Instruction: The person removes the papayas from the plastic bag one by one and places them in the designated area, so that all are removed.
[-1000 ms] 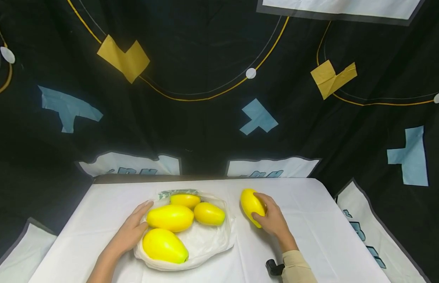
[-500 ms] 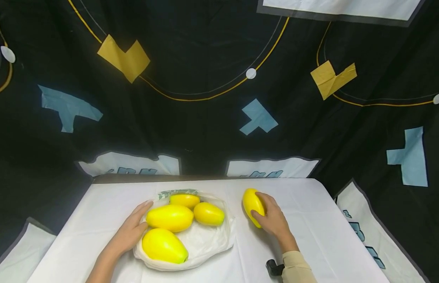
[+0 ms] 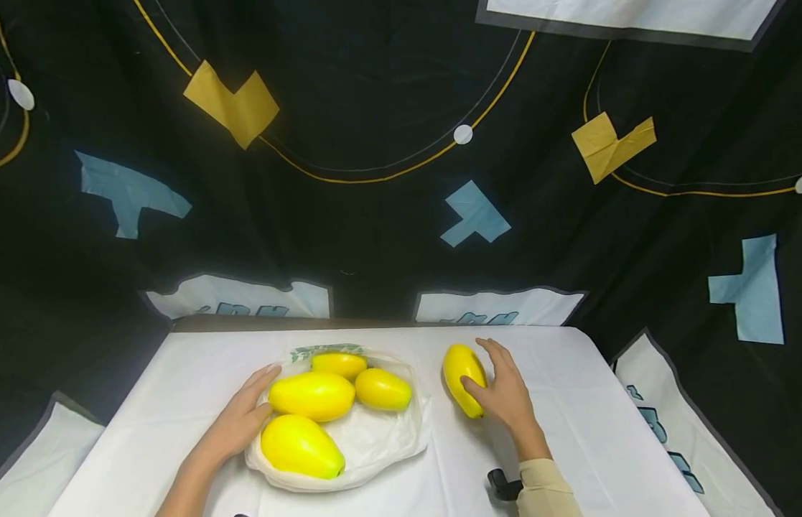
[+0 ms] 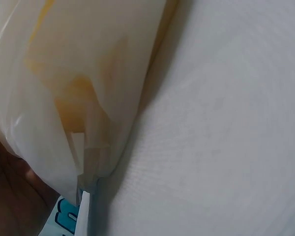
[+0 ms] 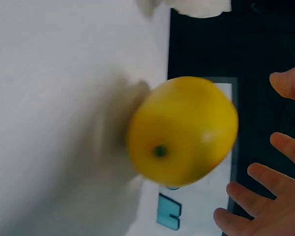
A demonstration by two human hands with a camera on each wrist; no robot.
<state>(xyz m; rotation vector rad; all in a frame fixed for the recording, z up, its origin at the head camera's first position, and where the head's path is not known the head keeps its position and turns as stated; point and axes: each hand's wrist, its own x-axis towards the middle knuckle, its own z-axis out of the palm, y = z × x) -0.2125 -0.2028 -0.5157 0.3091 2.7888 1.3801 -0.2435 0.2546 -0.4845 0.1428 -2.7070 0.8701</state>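
On the white tabletop (image 3: 549, 416), an oblong yellow fruit (image 3: 464, 379), smooth like a mango or papaya, lies right of the bag. My right hand (image 3: 504, 391) is just beside it with fingers spread; in the right wrist view, its fingers (image 5: 268, 177) stand apart from the fruit (image 5: 184, 130), which shows a green stem spot. A white plastic bag (image 3: 381, 445) with its mouth rolled open holds several similar yellow fruits (image 3: 311, 397). My left hand (image 3: 242, 416) rests along the bag's left side, fingers extended. In the left wrist view, the bag (image 4: 88, 73) covers part of that hand.
A small black object (image 3: 504, 485) is by the right sleeve (image 3: 548, 488). Behind the table hangs a black cloth (image 3: 375, 244) with gold and blue tape pieces and white lettered panels (image 3: 497, 307) near the table's far edge.
My right hand has let go of the single fruit: its fingers have lifted and spread away to the right. That fruit shifted slightly right earlier. My left hand stays at the bag.
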